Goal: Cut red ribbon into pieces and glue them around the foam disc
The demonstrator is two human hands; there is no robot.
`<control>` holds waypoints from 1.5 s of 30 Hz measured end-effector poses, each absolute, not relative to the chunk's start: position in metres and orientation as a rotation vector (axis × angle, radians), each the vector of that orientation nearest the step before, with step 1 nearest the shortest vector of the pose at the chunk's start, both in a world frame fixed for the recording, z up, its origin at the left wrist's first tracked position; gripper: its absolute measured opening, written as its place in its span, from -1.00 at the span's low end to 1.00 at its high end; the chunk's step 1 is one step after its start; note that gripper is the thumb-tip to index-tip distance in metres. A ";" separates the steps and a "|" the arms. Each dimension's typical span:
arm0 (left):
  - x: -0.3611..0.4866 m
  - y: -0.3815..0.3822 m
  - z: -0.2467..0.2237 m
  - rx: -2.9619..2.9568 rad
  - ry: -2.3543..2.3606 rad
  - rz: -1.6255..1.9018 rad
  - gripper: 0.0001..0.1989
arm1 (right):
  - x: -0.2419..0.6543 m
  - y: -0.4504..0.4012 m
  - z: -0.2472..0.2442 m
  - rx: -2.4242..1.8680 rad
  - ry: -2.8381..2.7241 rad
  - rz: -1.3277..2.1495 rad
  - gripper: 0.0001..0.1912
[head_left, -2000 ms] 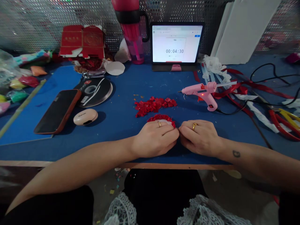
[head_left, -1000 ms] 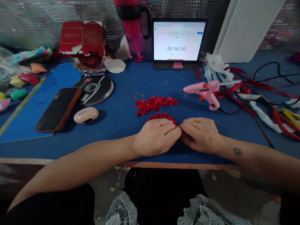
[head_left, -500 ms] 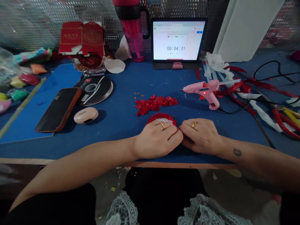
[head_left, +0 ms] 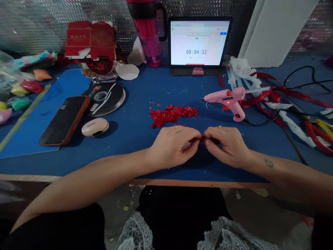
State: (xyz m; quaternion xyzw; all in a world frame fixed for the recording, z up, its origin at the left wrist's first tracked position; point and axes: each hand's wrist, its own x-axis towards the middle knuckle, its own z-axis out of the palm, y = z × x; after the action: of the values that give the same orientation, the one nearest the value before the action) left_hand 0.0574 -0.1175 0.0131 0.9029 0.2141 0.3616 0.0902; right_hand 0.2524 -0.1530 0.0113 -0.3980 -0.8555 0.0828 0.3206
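My left hand [head_left: 177, 146] and my right hand [head_left: 225, 146] meet fingertip to fingertip above the blue tabletop near its front edge. Both are closed in a pinch on a small dark red piece [head_left: 203, 138], which looks like ribbon and is mostly covered by the fingers. Just beyond them lies a loose heap of crumpled red ribbon pieces [head_left: 173, 115]. Behind my left hand only a thin red edge of a round, red-ruffled piece shows; the hand hides the rest. To the right, a pink glue gun [head_left: 231, 100] lies with its small light glowing.
At left are a phone [head_left: 65, 121], a cream oval case [head_left: 95, 127] and a ribbon spool [head_left: 108, 99]. A tablet [head_left: 199, 41] showing a timer and a pink bottle [head_left: 148, 38] stand at the back. Red-handled pliers [head_left: 316, 137], ribbons and a cord lie right.
Both hands have turned and lifted slightly, their thumbs and fingertips now pinching the small red piece in view. My left hand now covers more of the round red-and-white piece.
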 end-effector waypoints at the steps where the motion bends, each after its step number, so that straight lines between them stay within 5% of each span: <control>1: 0.057 -0.117 0.013 2.634 0.657 1.080 -0.93 | 0.254 -0.153 0.012 -1.071 -2.227 0.291 -0.82; 8: 0.058 -0.115 0.015 2.608 0.636 1.050 -0.91 | 0.257 -0.152 0.013 -1.124 -2.191 0.473 -0.80; 35: 0.055 -0.117 0.009 2.808 0.393 0.952 -0.79 | 0.256 -0.156 0.009 -0.899 -2.500 0.093 -0.83; 45: 0.053 -0.110 0.020 2.409 0.689 0.974 -0.90 | 0.262 -0.146 0.015 -1.175 -2.117 0.735 -0.79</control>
State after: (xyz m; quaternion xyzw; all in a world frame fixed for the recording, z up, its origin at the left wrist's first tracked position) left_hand 0.0535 -0.1104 0.0201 0.8732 0.2496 0.3530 0.2248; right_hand 0.2619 -0.1460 0.0150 -0.4428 -0.7979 0.2770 0.3009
